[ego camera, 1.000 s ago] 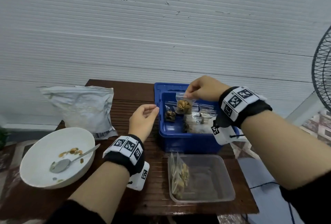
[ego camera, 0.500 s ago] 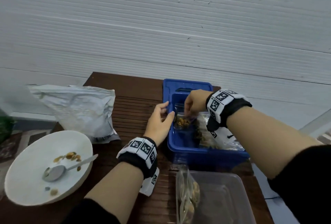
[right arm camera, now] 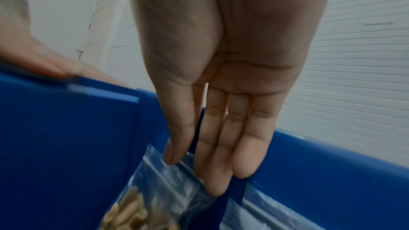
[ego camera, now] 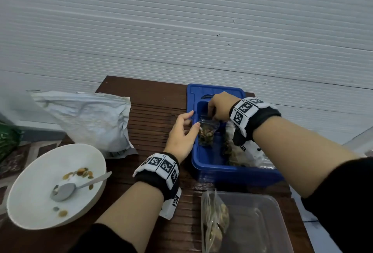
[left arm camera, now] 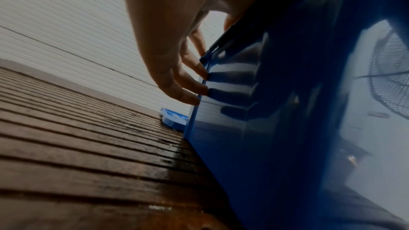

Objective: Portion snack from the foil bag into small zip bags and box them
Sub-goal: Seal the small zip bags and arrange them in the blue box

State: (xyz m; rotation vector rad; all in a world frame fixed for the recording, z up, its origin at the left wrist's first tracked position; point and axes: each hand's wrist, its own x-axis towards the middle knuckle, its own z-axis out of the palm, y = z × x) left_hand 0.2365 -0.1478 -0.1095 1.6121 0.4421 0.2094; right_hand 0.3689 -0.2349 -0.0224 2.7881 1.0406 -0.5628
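Observation:
A blue box [ego camera: 210,169] stands at the back right of the wooden table [ego camera: 153,115]. My right hand [ego camera: 219,107] reaches into it from above and pinches the top edge of a small zip bag [ego camera: 206,134] of snack, which stands upright by the box's left wall. In the right wrist view the thumb and straight fingers of the right hand [right arm camera: 190,167] clamp the zip bag [right arm camera: 159,198] inside the blue box [right arm camera: 66,128]. My left hand [ego camera: 183,131] is at the box's left side. Its straight fingers [left arm camera: 194,92] touch the blue box [left arm camera: 265,128] outside, thumb over the rim.
The foil bag [ego camera: 90,119] lies at the back left. A white bowl [ego camera: 30,202] with a spoon [ego camera: 68,189] and a few snack pieces sits front left. A clear container [ego camera: 262,222] near me holds filled zip bags [ego camera: 215,220]. More bags [ego camera: 238,151] lie in the box's right half.
My right hand has lowered the filled zip bag from above the box down inside it. My left hand has moved right onto the box's left wall.

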